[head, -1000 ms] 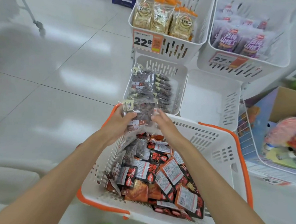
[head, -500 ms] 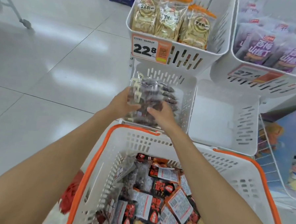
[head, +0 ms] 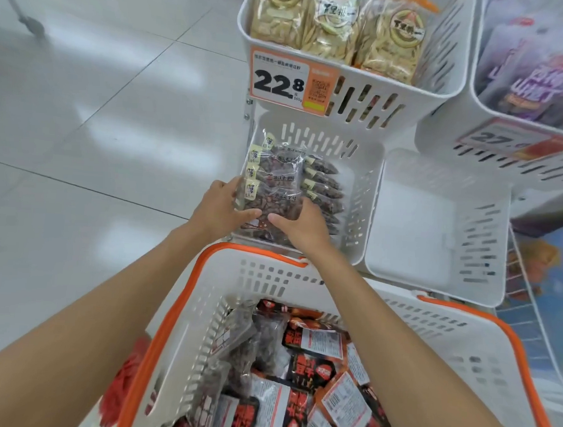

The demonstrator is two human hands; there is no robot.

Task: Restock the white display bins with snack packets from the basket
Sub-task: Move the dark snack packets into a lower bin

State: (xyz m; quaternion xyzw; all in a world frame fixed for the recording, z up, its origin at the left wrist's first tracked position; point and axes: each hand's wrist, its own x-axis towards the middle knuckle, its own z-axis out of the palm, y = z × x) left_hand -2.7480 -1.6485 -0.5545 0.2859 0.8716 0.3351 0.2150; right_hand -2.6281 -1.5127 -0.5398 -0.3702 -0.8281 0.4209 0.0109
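Note:
A stack of clear packets of dark brown snacks lies inside the lower left white display bin. My left hand grips the stack's near left edge and my right hand grips its near right edge. More of the same packets lie in a row along the right of the stack. Below my arms stands the white basket with an orange rim, holding several red-and-black packets and a few clear dark ones.
To the right sits a lower white bin with nothing in it. Above are a bin of yellow snack bags with a 22.8 price tag and a bin of purple bags. White tiled floor lies left.
Both hands carried the stack of clear packets up from the basket and forward into the lower left bin. The view moved closer to the bins.

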